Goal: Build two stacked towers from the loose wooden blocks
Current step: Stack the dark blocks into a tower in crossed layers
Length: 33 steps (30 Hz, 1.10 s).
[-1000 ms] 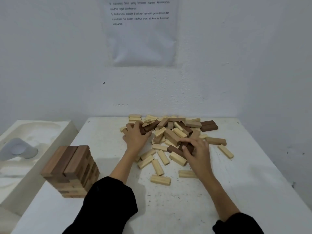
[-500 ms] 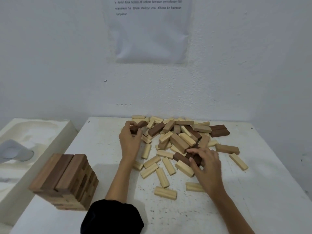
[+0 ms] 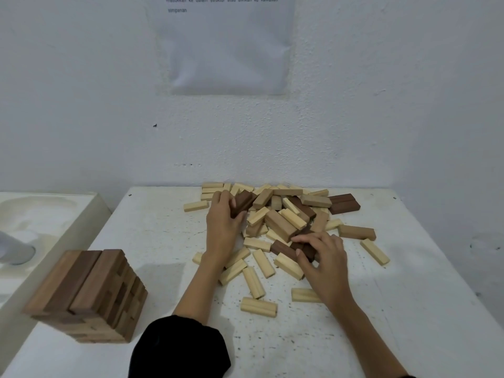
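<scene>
Head view looks down on a white table (image 3: 409, 309) that stands against a white wall. A heap of loose wooden blocks (image 3: 283, 219), pale, tan and dark, lies at the far middle of the table. At the near left corner stands a finished tower of brown wooden blocks (image 3: 90, 293), well apart from the heap, probably so that the sorting does not shake it.

The two hands work apart from each other. The left hand (image 3: 222, 222) is at the far left edge of the heap, and its fingers curl round the near end of a dark brown wooden block (image 3: 244, 200) whose other end rests on the heap. The right hand (image 3: 324, 257) is at the near right side of the heap, where thumb and fingers pinch a second dark brown block (image 3: 309, 251) that lies low among the others.

Both hands choose dark pieces and leave the pale blocks (image 3: 253, 282) spread on the near side of the heap. I think this is because the person sorts by colour, as the finished tower holds only brown wood. The second tower is not yet begun, so the task seems about half done.

A printed paper sheet (image 3: 226, 50) hangs on the wall above, and a black sleeve (image 3: 180, 347) covers the left arm.
</scene>
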Tool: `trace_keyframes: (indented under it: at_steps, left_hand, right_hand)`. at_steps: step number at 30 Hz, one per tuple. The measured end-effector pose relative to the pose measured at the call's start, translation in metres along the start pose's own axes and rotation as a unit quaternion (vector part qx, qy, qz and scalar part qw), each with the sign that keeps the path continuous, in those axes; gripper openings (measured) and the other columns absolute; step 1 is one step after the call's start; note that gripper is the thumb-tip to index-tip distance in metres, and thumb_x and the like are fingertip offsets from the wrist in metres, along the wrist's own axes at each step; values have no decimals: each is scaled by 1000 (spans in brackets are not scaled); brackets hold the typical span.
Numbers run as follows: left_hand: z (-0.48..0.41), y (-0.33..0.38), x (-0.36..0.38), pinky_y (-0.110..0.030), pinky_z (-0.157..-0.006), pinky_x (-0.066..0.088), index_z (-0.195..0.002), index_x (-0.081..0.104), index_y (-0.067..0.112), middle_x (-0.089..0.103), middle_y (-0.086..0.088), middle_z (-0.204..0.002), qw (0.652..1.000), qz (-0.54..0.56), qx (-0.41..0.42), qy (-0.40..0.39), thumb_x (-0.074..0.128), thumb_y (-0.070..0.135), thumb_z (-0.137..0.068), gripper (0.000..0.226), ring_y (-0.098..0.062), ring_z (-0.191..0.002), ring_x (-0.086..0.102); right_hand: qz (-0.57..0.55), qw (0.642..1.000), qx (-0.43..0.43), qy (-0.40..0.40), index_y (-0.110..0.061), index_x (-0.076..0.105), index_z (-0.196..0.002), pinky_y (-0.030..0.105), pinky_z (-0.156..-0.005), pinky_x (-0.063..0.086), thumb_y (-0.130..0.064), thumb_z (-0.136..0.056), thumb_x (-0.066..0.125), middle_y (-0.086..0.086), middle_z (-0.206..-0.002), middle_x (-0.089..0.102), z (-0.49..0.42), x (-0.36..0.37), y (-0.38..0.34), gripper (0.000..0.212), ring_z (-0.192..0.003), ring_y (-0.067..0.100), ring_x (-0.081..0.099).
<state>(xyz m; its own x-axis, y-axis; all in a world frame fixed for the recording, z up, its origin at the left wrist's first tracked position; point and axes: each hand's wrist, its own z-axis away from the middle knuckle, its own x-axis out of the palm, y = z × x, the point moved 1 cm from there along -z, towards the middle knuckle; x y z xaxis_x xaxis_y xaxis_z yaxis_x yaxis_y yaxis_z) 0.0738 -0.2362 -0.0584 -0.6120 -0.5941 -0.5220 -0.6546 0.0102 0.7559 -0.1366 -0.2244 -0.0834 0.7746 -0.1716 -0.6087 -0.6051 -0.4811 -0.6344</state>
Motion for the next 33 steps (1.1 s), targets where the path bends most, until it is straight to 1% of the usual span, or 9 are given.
trace_keyframes:
  at_steps: [12, 14, 17, 19, 22, 26, 28, 30, 33]
  left_hand:
    - [-3, 8, -35, -2, -64, 37, -62, 41, 22, 54, -4, -88, 987, 101, -51, 113, 77, -5, -70, 45, -10, -77, 53]
    - [0, 16, -38, -1, -65, 36, -61, 41, 22, 56, -7, -90, 986, 108, -46, 115, 77, -5, -69, 46, -3, -76, 51]
    - [7, 25, -40, -4, -67, 37, -61, 41, 23, 58, -4, -88, 987, 122, -27, 101, 79, -3, -67, 46, -5, -77, 52]
    - [17, 27, -40, -7, -68, 39, -62, 42, 22, 59, -2, -87, 987, 134, -23, 82, 79, -4, -66, 45, -5, -81, 54]
    - [31, 24, -41, -3, -69, 37, -61, 42, 20, 61, -4, -90, 989, 132, -29, 57, 78, -6, -66, 45, -1, -84, 54]
    - [38, 13, -43, -1, -65, 35, -59, 41, 19, 61, -7, -89, 990, 118, -50, 51, 78, -7, -66, 46, 0, -82, 51]
    - [38, 11, -43, -1, -64, 35, -59, 41, 19, 61, -5, -89, 990, 116, -55, 49, 77, -8, -65, 46, 1, -82, 50]
    - [38, 12, -42, -1, -65, 35, -58, 40, 19, 61, -6, -90, 990, 122, -57, 47, 77, -9, -65, 47, 1, -81, 50]
    - [38, 13, -42, -3, -66, 37, -58, 41, 18, 62, -12, -91, 989, 130, -63, 45, 77, -9, -65, 46, 0, -80, 51]
  right_hand:
    - [-7, 1000, -16, 11, -29, 70, -95, 17, -73, 31, -36, -79, 49, -13, -93, 57, 0, 0, 0, 27, -89, 9, 40]
    - [-8, 999, -19, 28, -27, 70, -96, 19, -73, 32, -30, -80, 51, -11, -92, 56, -4, -3, -2, 25, -90, 10, 41]
    - [-4, 996, -7, 85, -25, 71, -94, 26, -73, 35, -28, -81, 53, -7, -91, 56, -18, -10, -4, 22, -90, 13, 42]
    - [-2, 994, 19, 107, -24, 71, -94, 31, -77, 37, -17, -82, 62, -3, -94, 58, -36, -12, -5, 17, -93, 15, 40]
    - [23, 996, 60, 66, -25, 69, -103, 31, -83, 31, -18, -84, 64, 2, -102, 56, -71, -11, -6, 20, -104, 24, 41]
    - [108, 987, 80, -92, -34, 55, -126, 40, -97, 31, -39, -88, 57, 5, -125, 50, -109, 0, 0, 38, -122, 27, 33]
    - [107, 980, 92, -141, -37, 53, -128, 44, -101, 30, -45, -89, 55, 3, -125, 54, -118, 9, 5, 40, -124, 28, 34]
    - [78, 981, 111, -139, -37, 59, -121, 46, -102, 31, -46, -87, 58, 2, -112, 63, -122, 15, 8, 35, -122, 27, 41]
    - [36, 990, 127, -45, -33, 69, -104, 47, -101, 33, -37, -83, 67, -3, -102, 69, -121, 15, 5, 22, -113, 22, 52]
